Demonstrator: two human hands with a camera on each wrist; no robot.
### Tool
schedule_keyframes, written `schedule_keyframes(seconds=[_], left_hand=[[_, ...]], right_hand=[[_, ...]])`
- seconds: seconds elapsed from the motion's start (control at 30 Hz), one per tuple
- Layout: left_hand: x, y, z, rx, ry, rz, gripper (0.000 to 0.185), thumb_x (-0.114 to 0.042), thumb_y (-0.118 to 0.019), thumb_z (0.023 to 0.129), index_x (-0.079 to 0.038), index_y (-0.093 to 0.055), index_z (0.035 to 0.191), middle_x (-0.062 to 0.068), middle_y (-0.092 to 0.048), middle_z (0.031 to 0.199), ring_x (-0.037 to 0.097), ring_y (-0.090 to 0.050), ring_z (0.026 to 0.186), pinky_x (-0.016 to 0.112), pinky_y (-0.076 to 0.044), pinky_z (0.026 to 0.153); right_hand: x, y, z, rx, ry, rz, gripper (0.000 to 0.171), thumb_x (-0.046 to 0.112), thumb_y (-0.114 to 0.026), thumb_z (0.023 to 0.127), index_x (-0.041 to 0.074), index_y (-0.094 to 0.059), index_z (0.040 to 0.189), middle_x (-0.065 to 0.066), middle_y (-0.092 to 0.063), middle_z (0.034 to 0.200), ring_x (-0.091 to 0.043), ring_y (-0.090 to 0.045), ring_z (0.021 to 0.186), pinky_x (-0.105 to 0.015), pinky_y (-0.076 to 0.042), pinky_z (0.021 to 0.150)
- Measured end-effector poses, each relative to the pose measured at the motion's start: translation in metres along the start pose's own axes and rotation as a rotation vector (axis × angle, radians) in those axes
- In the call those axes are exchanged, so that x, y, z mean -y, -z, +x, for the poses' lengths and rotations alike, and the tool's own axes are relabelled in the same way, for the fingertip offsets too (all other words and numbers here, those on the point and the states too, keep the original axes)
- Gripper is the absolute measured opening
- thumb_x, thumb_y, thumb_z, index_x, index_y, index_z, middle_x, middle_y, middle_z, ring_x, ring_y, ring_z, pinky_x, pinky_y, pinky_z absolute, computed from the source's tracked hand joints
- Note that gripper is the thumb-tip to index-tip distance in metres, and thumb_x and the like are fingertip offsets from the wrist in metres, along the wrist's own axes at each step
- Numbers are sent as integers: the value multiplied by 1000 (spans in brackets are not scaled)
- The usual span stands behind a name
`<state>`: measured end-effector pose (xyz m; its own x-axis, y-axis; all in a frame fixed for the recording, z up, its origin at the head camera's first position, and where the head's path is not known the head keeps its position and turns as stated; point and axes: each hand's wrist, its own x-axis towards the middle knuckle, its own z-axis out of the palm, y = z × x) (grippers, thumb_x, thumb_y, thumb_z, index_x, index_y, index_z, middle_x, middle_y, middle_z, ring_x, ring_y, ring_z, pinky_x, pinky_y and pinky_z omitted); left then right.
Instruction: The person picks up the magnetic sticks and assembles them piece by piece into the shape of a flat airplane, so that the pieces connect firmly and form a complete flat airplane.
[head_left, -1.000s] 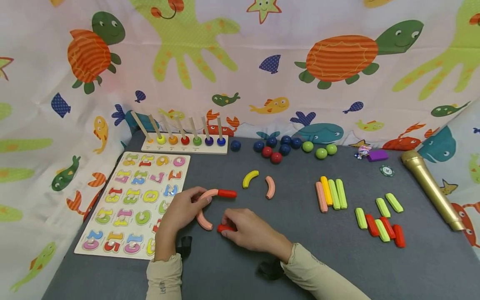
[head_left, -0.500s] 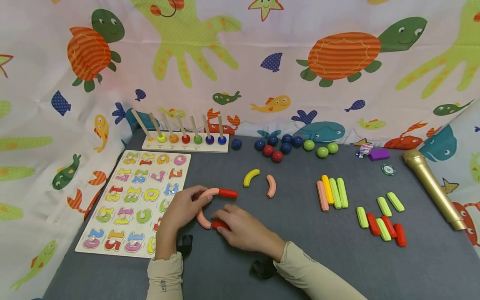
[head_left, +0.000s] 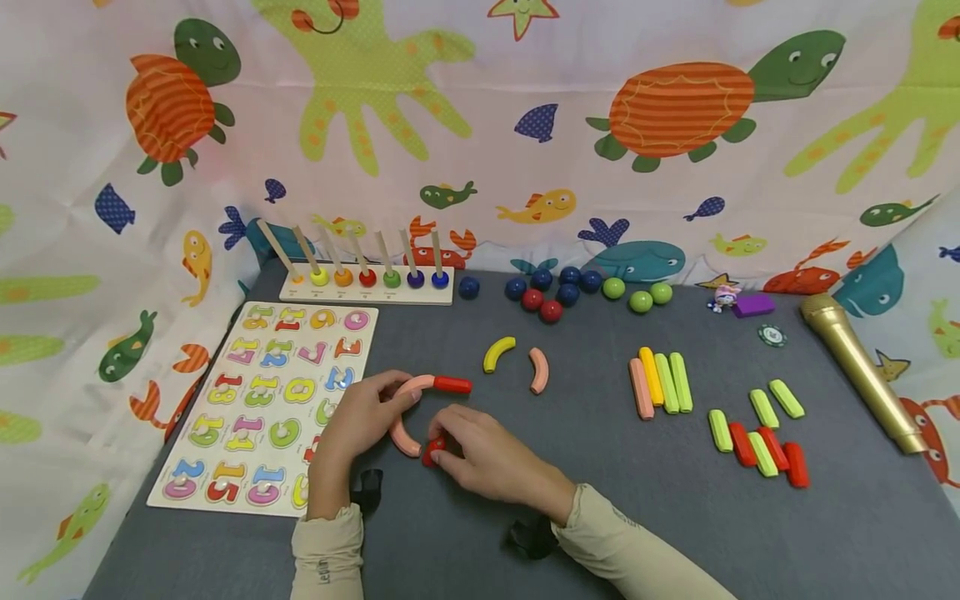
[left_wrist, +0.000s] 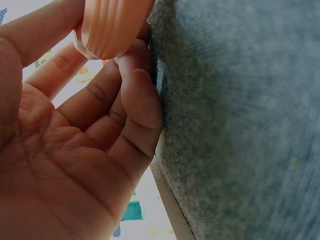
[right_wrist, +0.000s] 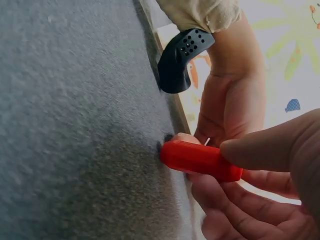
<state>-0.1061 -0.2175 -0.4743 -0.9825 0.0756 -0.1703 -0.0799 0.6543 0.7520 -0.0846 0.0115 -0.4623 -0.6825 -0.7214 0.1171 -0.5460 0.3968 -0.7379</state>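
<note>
Just left of the frame's centre in the head view, a pink curved piece point(head_left: 402, 414) lies on the grey table point(head_left: 600, 500), bent like the left half of a ring, with a red straight piece point(head_left: 452, 384) already butted against its upper end. The left hand point(head_left: 360, 421) steadies the curve, thumb and fingers curled round it; the left wrist view shows the ribbed pink end pinched at the fingertips. At the curve's lower end the right hand point(head_left: 480, 454) pinches a second short red piece point(head_left: 433, 450) between thumb and fingers, its tip close against the pink end, though full contact cannot be told.

Judging from this, the shape looks partly built: curve and top bar placed, the bottom bar being fitted. A yellow curved piece point(head_left: 498, 353) and another pink curved piece point(head_left: 539, 370) lie unused above centre, and coloured sticks point(head_left: 660, 383) wait to the right.
</note>
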Motion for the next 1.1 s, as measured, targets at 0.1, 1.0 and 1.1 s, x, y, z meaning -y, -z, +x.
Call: schedule_keyframes(seconds=[0.1, 1.0, 1.1], left_hand=[[-1, 0, 0, -1, -2, -6, 29, -31, -74, 104, -13, -76, 127, 1, -67, 90, 25, -60, 89, 42, -45, 80], [-7, 5, -5, -41, 90, 100, 33, -28, -70, 105, -4, -74, 127, 9, -69, 97, 29, -61, 90, 44, -47, 78], [-10, 7, -7, -22, 103, 127, 35, -28, -69, 105, -2, -73, 128, 10, -70, 100, 30, -62, 93, 46, -49, 80]], right_hand=[[-2, -1, -3, -30, -1, 29, 13, 3, -73, 100, 7, -65, 109, -1, -62, 99, -14, -57, 84, -25, -50, 75], [-33, 37, -33, -167, -105, -148, 7, 12, -77, 99, 11, -71, 102, 3, -65, 100, -16, -60, 92, -39, -55, 84], [-45, 59, -35, -220, -146, -164, 7, 11, -77, 99, 8, -72, 103, 1, -65, 98, -20, -61, 91, -42, -54, 83]])
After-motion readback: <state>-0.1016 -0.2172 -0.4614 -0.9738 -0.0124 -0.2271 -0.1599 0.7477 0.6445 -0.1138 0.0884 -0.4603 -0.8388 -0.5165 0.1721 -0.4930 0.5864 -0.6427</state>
